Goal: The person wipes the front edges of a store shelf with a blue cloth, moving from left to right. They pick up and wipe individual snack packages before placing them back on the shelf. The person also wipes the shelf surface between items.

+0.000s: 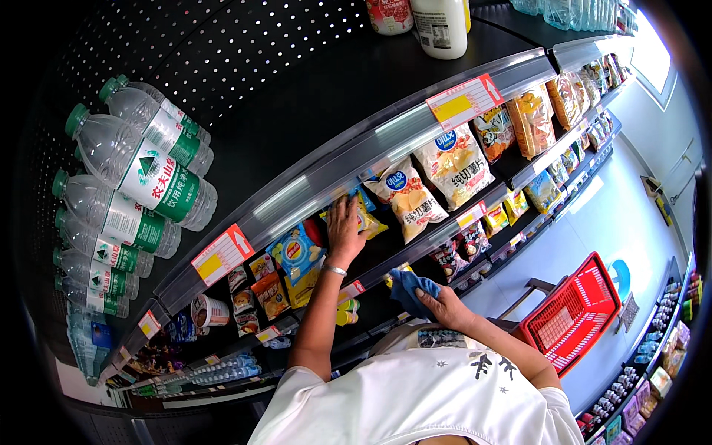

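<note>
I had the left hand [345, 231] on a yellow packet [373, 223] above the shelf [436, 236], fingers extended, grip indiscernible on my feed, while at four o'clock from it the right hand's [446, 305] fingers clenched a blue cloth [412, 294], bunched probably for compactness

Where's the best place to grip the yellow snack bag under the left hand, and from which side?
Probably the right end of the yellow snack bag, coming in from the aisle side. That end shows clear of the left hand, which covers part of the rest; the upper shelf's lip crowds the way from above.
</note>
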`<action>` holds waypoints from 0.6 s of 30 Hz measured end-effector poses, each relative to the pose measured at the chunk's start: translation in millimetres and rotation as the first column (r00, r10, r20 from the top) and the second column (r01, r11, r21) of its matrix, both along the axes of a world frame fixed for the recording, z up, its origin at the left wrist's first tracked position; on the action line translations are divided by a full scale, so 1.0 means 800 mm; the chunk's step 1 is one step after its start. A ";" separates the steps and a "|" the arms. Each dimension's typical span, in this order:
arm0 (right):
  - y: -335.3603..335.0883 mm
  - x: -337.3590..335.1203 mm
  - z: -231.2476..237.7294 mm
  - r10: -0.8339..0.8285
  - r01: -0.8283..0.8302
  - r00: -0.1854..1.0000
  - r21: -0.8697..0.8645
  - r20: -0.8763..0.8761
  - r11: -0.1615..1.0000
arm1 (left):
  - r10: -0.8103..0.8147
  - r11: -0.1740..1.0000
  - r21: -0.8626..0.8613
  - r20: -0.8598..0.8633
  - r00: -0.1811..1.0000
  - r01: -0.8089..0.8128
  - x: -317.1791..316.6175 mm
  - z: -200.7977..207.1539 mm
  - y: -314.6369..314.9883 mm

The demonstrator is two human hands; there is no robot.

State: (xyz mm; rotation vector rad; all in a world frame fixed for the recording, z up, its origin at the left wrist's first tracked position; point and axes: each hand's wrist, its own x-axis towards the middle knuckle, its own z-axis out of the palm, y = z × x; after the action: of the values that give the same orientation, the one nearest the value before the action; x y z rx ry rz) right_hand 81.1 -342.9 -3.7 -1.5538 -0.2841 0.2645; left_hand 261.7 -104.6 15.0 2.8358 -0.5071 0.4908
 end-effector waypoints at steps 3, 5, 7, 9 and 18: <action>0.000 -0.001 -0.006 -0.013 0.013 1.000 0.004 -0.017 1.000 | -0.064 0.998 -0.008 0.000 0.998 0.064 0.007 0.009 -0.009; 0.004 0.000 -0.014 -0.007 0.007 1.000 0.015 -0.020 1.000 | -0.077 0.996 0.038 -0.026 0.997 0.078 0.017 0.011 -0.016; 0.007 0.001 -0.026 0.005 -0.005 1.000 -0.007 0.000 1.000 | -0.061 0.994 0.088 -0.058 0.996 0.066 0.032 0.004 -0.023; 0.010 -0.001 -0.028 0.007 -0.007 1.000 0.006 0.003 1.000 | -0.069 0.992 0.102 -0.067 0.995 0.076 0.047 -0.006 -0.026; 0.005 -0.002 -0.018 -0.012 0.015 0.998 0.040 -0.055 0.999 | 0.029 0.994 0.109 -0.053 0.998 -0.023 0.059 -0.042 -0.009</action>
State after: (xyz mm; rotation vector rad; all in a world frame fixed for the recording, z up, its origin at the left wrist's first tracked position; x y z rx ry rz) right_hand 79.5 -338.7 -17.7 -1.5053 -0.2345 0.2885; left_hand 308.6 -111.9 -18.8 2.9539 -0.5013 0.4007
